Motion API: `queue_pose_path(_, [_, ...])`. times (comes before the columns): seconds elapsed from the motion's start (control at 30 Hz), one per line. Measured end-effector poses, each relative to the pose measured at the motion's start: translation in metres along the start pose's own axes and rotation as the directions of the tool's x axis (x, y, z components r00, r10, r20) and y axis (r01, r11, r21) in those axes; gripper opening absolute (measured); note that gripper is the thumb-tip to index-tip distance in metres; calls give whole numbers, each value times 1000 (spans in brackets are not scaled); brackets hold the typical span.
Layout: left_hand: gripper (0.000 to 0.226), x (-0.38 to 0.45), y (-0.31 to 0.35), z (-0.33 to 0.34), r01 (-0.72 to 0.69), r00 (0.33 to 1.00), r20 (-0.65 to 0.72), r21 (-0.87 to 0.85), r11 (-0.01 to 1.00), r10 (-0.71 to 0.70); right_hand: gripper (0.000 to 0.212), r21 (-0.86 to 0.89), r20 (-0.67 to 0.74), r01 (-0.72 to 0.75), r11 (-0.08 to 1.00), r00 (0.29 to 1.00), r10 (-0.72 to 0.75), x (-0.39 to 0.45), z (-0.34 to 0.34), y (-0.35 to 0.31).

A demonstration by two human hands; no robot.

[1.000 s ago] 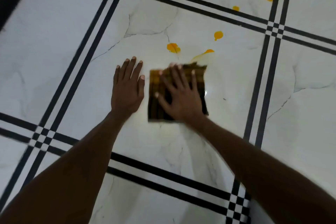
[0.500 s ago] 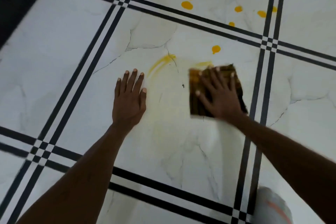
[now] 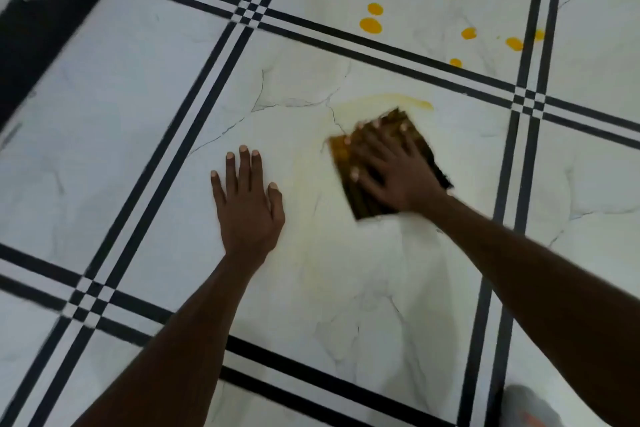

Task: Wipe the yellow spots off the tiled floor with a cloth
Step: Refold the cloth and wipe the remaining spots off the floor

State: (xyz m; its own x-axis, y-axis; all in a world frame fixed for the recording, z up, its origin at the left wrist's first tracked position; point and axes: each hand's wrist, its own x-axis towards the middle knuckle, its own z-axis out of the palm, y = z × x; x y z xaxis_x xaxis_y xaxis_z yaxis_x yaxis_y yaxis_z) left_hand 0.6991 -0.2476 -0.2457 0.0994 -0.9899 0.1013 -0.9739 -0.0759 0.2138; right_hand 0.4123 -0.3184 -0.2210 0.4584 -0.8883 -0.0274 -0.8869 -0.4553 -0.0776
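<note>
My right hand (image 3: 394, 166) lies flat with spread fingers on a folded dark brown cloth (image 3: 367, 208), pressing it to the white marble tile (image 3: 346, 288). The cloth's left corner is stained yellow. A yellow smear (image 3: 398, 100) arcs just beyond the cloth, and a faint yellowish film covers the tile around it. My left hand (image 3: 247, 204) rests flat on the same tile, left of the cloth and apart from it. Several round yellow spots (image 3: 370, 25) lie on the far tile beyond the black stripes.
Black double stripes (image 3: 519, 156) border each tile. A dark skirting band (image 3: 52, 21) runs along the upper left. A pale rounded object (image 3: 530, 406) shows at the bottom right corner.
The cloth under my right hand swept right and then back left and turned at an angle. The spots near it are smeared into streaks. My left hand stayed planted.
</note>
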Motion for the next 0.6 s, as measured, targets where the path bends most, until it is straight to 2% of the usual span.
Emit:
queue_pose_path(0.07, [64,1,-1,1,3,1000,1,3,1000,-4,67,108,-2,-328,938,944,330,57,-6,-4])
queue_pose_path(0.1, [63,1,-2,2,5,1000,0,0,1000,-5,67,137,20,-390,911,920,391,82,-6,-19])
queue_pose_path(0.13, [63,1,-1,3,3,1000,-3,-2,1000,-3,66,135,36,-363,922,932,361,99,-2,-38])
queue_pose_path(0.2, [62,3,-2,4,7,1000,-8,-3,1000,-7,64,112,11,-116,987,993,115,104,5,-85])
queue_pose_path(0.23, [62,2,-3,3,9,1000,1,-12,1000,-9,63,97,-5,4,995,1000,-4,90,8,-106])
queue_pose_path(0.3, [63,1,-2,0,8,1000,5,-27,1000,-8,62,59,12,156,986,988,-156,40,10,-119])
queue_pose_path(0.4, [65,1,0,-2,16,1000,18,-42,999,-16,65,10,105,395,919,913,-393,-27,8,-62])
queue_pose_path(0.43, [66,2,1,-1,18,1000,16,-36,999,-17,65,10,103,389,921,916,-388,-29,4,-32])
queue_pose_path(0.47, [67,1,0,-1,19,1000,18,-28,999,-18,65,14,66,313,950,947,-313,-20,3,-5])
queue_pose_path(0.53, [69,2,1,2,21,999,29,-21,1000,-20,65,46,-16,-49,998,999,50,22,0,27])
queue_pose_path(0.6, [71,1,1,3,17,999,27,-23,1000,-16,68,121,-14,-419,900,906,423,75,-1,21])
